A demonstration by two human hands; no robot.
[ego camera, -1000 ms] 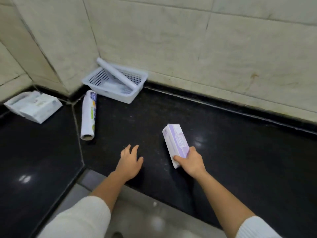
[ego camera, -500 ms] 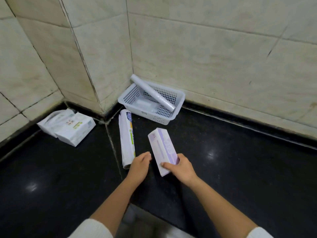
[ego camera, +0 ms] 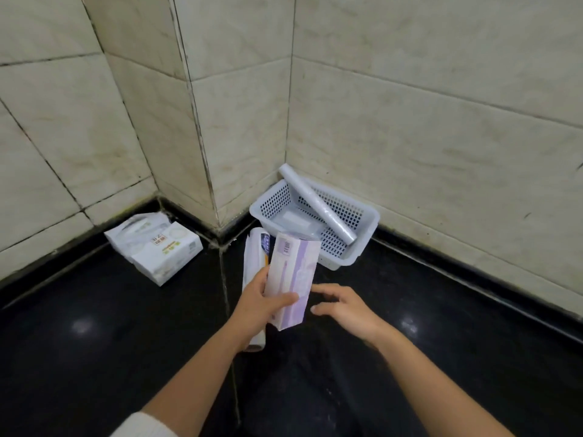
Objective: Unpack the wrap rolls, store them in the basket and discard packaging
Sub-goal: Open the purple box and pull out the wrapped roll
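Note:
My left hand (ego camera: 260, 305) grips a purple and white box (ego camera: 291, 279) of wrap, raised on end above the black counter. My right hand (ego camera: 342, 307) hovers just right of the box, fingers apart, holding nothing. Behind the box lies a wrapped roll (ego camera: 254, 257) with a printed label, partly hidden by my left hand. A white perforated basket (ego camera: 362, 241) stands in the corner against the tiled wall. One bare grey roll (ego camera: 315, 205) leans across it, and a flat clear item lies on its floor.
Two white packs (ego camera: 157, 247) sit at the left against the wall base. The black counter (ego camera: 441, 342) spreads right and toward me, bounded by tiled walls at the back.
The purple box passed from my right hand to my left and now stands tilted up. My right hand let go and opened beside it. The view shifted toward the corner.

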